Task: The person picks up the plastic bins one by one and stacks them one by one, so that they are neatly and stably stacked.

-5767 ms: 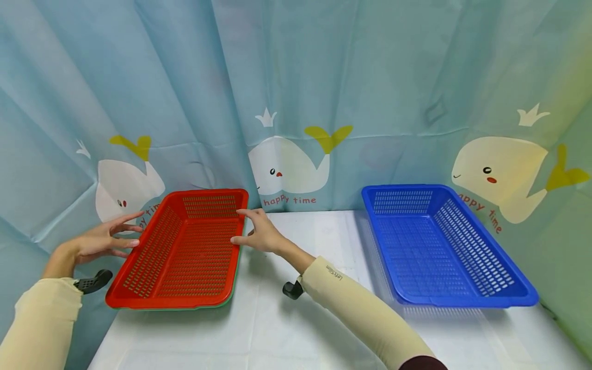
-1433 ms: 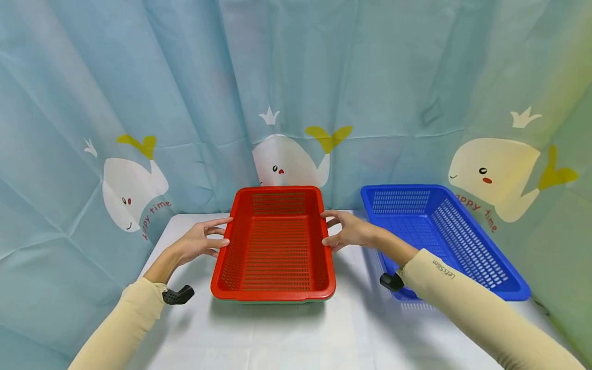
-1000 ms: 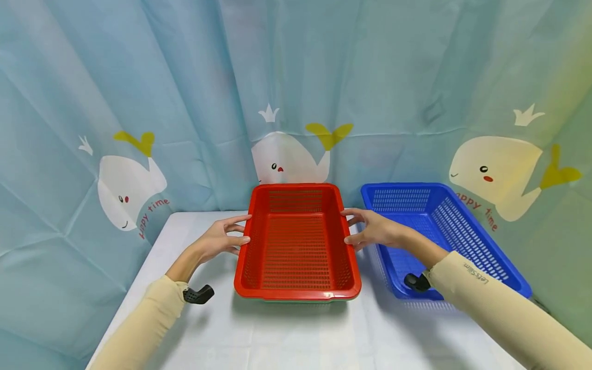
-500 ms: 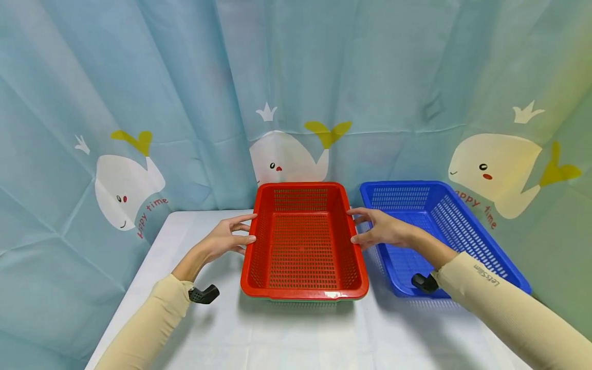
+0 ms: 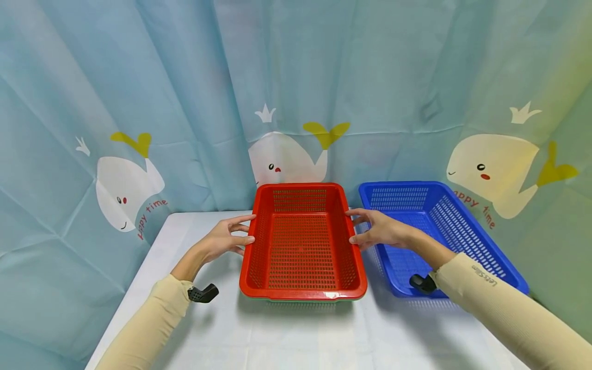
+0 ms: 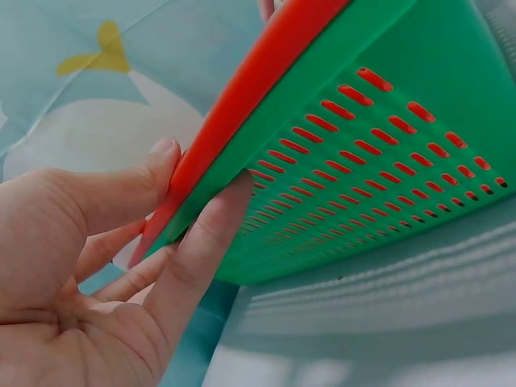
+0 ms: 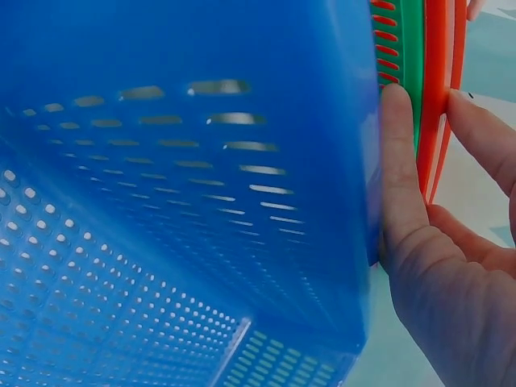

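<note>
Red basket (image 5: pixel 302 246), seemingly nested in green one (image 6: pixel 379 129), gripped by both hands.

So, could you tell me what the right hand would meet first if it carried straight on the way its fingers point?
The right hand points left and already grips the red basket at its rim, over the green basket nested beneath; it would simply press into that side wall.

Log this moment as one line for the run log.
left hand: holds red basket left rim | right hand: holds right rim | green basket: nested underneath | blue basket: alongside, right
</note>
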`<move>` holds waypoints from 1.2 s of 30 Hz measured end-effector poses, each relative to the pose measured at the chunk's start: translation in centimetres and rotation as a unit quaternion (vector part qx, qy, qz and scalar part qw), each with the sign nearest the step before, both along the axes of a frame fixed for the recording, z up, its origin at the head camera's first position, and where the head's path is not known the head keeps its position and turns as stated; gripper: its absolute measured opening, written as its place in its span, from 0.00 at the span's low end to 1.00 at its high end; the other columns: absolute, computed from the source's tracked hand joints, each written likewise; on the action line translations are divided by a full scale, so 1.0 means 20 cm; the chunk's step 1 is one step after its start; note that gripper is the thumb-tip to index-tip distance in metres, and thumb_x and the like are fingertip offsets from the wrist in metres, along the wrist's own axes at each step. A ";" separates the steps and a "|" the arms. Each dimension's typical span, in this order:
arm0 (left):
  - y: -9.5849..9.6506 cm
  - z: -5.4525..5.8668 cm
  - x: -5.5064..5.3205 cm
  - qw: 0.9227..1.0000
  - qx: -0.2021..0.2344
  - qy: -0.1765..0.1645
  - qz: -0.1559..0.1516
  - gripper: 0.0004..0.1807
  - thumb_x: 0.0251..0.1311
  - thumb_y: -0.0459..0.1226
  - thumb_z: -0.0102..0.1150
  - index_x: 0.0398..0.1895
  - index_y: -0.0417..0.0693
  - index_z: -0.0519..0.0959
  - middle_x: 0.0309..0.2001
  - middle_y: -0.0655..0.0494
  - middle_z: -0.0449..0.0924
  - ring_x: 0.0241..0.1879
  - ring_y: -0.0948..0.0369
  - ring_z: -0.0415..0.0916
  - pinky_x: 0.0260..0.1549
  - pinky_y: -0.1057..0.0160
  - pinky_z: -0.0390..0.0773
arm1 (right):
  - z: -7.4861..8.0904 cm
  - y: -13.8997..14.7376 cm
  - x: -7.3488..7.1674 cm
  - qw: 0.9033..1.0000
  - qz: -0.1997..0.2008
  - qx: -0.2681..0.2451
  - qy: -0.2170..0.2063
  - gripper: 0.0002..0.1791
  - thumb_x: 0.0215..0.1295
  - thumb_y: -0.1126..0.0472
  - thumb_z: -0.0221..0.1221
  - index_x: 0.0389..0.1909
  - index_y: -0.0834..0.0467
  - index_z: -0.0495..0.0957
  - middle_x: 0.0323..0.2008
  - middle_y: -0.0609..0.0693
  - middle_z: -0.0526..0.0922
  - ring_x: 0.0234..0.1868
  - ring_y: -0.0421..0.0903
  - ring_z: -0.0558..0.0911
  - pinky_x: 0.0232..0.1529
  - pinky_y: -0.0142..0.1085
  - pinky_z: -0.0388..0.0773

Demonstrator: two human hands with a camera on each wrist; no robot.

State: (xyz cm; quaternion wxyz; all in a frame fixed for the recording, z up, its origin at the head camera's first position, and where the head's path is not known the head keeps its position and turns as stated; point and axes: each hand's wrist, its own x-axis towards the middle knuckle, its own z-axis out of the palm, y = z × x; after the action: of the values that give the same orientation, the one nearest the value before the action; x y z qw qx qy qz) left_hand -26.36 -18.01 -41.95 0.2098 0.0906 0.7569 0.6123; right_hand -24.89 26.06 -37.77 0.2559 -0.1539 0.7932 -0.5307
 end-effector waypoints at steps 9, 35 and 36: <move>-0.01 0.03 -0.02 1.000 -0.012 0.002 -0.022 0.40 0.63 0.33 0.71 0.78 0.52 0.66 0.62 0.38 0.74 0.48 0.50 0.83 0.41 0.47 0.87 | 0.01 0.00 0.00 1.000 -0.002 0.012 -0.002 0.48 0.67 0.69 0.67 0.80 0.63 0.49 0.69 0.74 0.59 0.47 0.59 0.87 0.47 0.51 0.86; 0.33 0.44 -0.13 0.938 -0.184 0.293 -0.006 0.46 0.62 0.59 0.66 0.80 0.73 0.54 0.70 0.53 0.70 0.58 0.51 0.77 0.51 0.46 0.80 | 0.29 0.06 -0.02 0.932 -0.045 0.116 0.340 0.45 0.66 0.51 0.70 0.78 0.49 0.56 0.71 0.58 0.68 0.59 0.60 0.81 0.52 0.54 0.83; 0.36 0.46 -0.14 0.936 -0.182 0.301 -0.005 0.46 0.62 0.60 0.65 0.80 0.73 0.54 0.70 0.53 0.70 0.58 0.52 0.77 0.52 0.45 0.79 | 0.31 0.07 -0.02 0.929 -0.052 0.115 0.348 0.45 0.66 0.52 0.70 0.78 0.50 0.57 0.71 0.58 0.67 0.59 0.60 0.81 0.52 0.55 0.83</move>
State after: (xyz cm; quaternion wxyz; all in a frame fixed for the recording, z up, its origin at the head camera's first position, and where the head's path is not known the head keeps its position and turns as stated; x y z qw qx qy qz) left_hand -29.06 -10.74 -32.82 -0.0124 0.2347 0.8826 0.4072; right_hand -25.30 27.45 -31.61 -0.0479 -0.2573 0.8949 -0.3615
